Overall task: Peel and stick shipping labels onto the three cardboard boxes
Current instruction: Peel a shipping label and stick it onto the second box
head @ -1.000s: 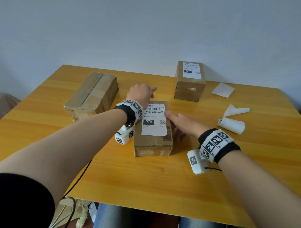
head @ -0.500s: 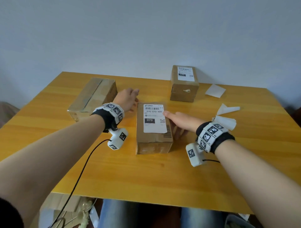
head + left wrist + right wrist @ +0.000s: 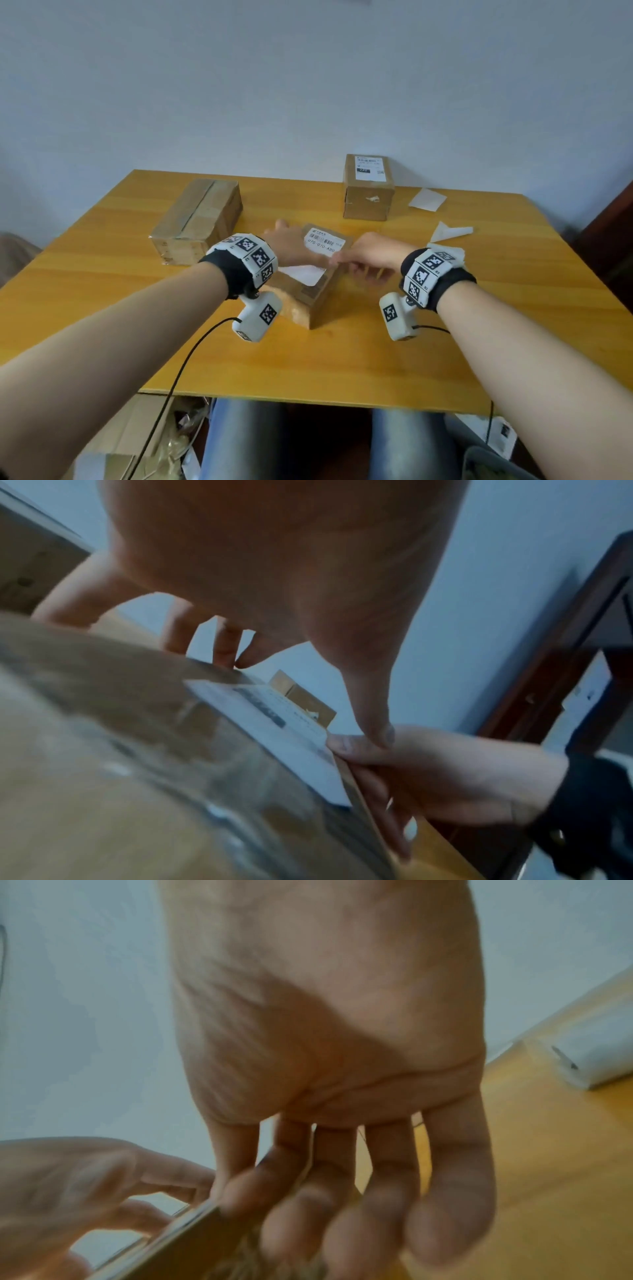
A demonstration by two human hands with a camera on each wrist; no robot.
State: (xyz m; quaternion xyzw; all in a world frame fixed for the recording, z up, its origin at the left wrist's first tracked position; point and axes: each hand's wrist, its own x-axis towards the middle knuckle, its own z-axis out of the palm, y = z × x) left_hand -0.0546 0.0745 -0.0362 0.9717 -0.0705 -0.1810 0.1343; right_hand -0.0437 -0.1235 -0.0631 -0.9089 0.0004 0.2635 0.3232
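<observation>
The middle cardboard box (image 3: 317, 294) carries a white shipping label (image 3: 322, 240) and sits turned at an angle, its near corner toward me. My left hand (image 3: 291, 246) spans its top, with fingertips at the far edge and the thumb reaching the right edge. My right hand (image 3: 373, 255) grips the box's right side, thumb on top and fingers down the side. The left wrist view shows both thumbs meeting at the label's (image 3: 281, 729) edge. A plain taped box (image 3: 198, 219) lies at the left. A second labelled box (image 3: 368, 186) stands at the back.
Several pieces of white backing paper (image 3: 426, 198) (image 3: 450, 231) lie at the right of the yellow wooden table (image 3: 342, 363). Cables hang off the near edge. Cardboard and clutter (image 3: 137, 438) lie on the floor below, left of my knees.
My left hand has come back from the table onto the middle box. The box has turned anticlockwise between both hands. My head has tipped up and back.
</observation>
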